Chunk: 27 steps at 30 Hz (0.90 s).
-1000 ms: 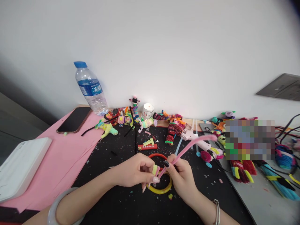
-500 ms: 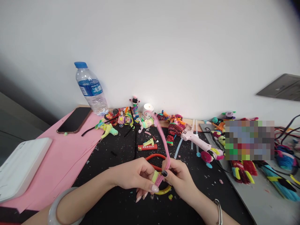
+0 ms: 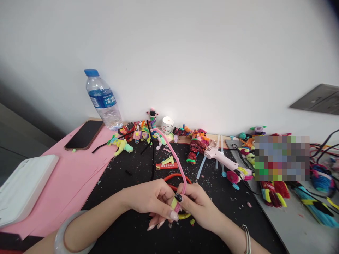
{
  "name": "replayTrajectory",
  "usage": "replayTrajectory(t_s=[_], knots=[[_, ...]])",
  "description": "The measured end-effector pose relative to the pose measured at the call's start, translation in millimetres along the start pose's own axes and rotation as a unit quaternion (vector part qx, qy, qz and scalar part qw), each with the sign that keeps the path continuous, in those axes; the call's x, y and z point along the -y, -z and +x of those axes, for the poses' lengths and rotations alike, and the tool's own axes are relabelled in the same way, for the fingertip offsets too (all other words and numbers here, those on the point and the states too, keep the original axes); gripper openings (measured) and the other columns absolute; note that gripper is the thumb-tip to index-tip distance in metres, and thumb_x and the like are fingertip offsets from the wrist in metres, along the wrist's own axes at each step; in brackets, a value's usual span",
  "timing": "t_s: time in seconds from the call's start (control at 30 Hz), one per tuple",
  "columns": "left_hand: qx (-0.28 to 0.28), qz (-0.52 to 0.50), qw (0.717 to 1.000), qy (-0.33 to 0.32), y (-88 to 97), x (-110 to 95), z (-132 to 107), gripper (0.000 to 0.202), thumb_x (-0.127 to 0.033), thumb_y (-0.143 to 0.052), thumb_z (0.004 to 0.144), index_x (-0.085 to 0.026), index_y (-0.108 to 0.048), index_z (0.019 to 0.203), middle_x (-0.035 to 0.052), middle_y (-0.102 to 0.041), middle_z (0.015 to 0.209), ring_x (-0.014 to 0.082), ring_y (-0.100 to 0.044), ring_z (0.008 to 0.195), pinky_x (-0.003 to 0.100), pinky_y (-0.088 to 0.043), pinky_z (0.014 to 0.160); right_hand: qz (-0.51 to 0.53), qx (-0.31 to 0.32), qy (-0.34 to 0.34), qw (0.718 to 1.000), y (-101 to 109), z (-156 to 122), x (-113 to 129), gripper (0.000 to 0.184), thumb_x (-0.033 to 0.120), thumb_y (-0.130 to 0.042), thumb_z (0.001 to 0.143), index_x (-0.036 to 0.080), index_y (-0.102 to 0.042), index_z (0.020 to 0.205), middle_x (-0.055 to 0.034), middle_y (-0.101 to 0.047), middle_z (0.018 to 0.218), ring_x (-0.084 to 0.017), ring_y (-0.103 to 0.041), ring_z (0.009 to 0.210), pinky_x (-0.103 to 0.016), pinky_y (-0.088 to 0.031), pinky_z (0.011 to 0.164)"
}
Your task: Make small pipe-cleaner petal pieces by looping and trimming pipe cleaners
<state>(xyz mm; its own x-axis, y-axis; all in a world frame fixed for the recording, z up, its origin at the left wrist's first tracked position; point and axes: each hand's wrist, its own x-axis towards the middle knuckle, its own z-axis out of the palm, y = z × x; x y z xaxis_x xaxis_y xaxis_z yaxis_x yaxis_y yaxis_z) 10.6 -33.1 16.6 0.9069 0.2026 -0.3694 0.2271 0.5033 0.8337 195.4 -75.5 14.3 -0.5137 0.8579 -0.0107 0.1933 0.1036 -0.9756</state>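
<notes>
My left hand (image 3: 150, 199) pinches a small yellow-green fuzzy piece (image 3: 174, 203) between thumb and fingers, low in the middle of the view. My right hand (image 3: 199, 206) is closed on a long pink pipe cleaner (image 3: 172, 155) right beside it. The pipe cleaner's free end arches up and to the left, toward the back of the table. Under both hands lie a yellow ring (image 3: 185, 215), mostly covered, and a red ring (image 3: 178, 176) on the black mat (image 3: 137, 233).
Along the wall stand a water bottle (image 3: 102, 100), a lit candle (image 3: 167, 124) and several pipe-cleaner figures (image 3: 195, 144). A pink glue gun (image 3: 219, 157) lies right of centre. A phone (image 3: 83, 135) rests on pink paper (image 3: 66, 180); a white box (image 3: 23, 188) sits far left.
The pink pipe cleaner's free end has swung from pointing up-right, over the top, to arching up-left. Both hands have drawn slightly closer to me and covered more of the yellow ring.
</notes>
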Motion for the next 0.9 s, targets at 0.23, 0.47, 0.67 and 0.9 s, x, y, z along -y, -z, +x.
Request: replayTrajectory(t_s=[0.23,0.47,0.67,0.9], knots=[[-0.111,0.011,0.99,-0.091,6.5,0.8,0.1,0.034,-0.043,-0.054,0.082,-0.011,-0.058,0.072,0.0016,-0.062,0.057,0.0055,-0.05,0.032,0.015,-0.023,0.032,0.026,-0.159,0.025,0.987,0.7,-4.3,-13.5,0.033,0.035,-0.046,0.091,0.017,-0.05,0.064,0.0049,-0.039,0.054,-0.007,-0.03,0.047,-0.02,-0.025,0.043],[-0.518,0.262,0.807,-0.107,27.3,-1.0,-7.6,0.034,-0.037,-0.047,0.081,-0.016,-0.045,0.054,-0.0046,-0.048,0.045,0.0073,-0.043,0.034,0.019,-0.03,0.04,0.015,-0.263,0.009,0.965,3.5,-3.7,-22.8,0.031,0.036,-0.047,0.091,0.017,-0.051,0.067,0.0049,-0.036,0.054,-0.008,-0.028,0.049,-0.021,-0.022,0.044],[-0.584,0.483,0.651,-0.045,45.9,1.2,-14.8,0.036,-0.029,-0.045,0.08,-0.018,-0.033,0.048,-0.0043,-0.038,0.044,0.0097,-0.037,0.044,0.024,-0.023,0.048,0.017,-0.263,-0.001,0.965,3.0,-4.7,-23.2,0.032,0.038,-0.046,0.091,0.017,-0.049,0.067,0.0051,-0.035,0.055,-0.008,-0.026,0.049,-0.021,-0.021,0.044],[-0.51,0.538,0.665,-0.096,40.2,0.3,-7.8,0.022,-0.029,-0.044,0.086,-0.018,-0.052,0.069,0.0003,-0.057,0.07,0.015,-0.053,0.065,0.025,-0.034,0.06,0.018,-0.26,-0.013,0.965,2.7,-3.9,-27.1,0.031,0.038,-0.046,0.091,0.017,-0.048,0.068,0.0055,-0.032,0.055,-0.008,-0.025,0.049,-0.021,-0.02,0.043]])
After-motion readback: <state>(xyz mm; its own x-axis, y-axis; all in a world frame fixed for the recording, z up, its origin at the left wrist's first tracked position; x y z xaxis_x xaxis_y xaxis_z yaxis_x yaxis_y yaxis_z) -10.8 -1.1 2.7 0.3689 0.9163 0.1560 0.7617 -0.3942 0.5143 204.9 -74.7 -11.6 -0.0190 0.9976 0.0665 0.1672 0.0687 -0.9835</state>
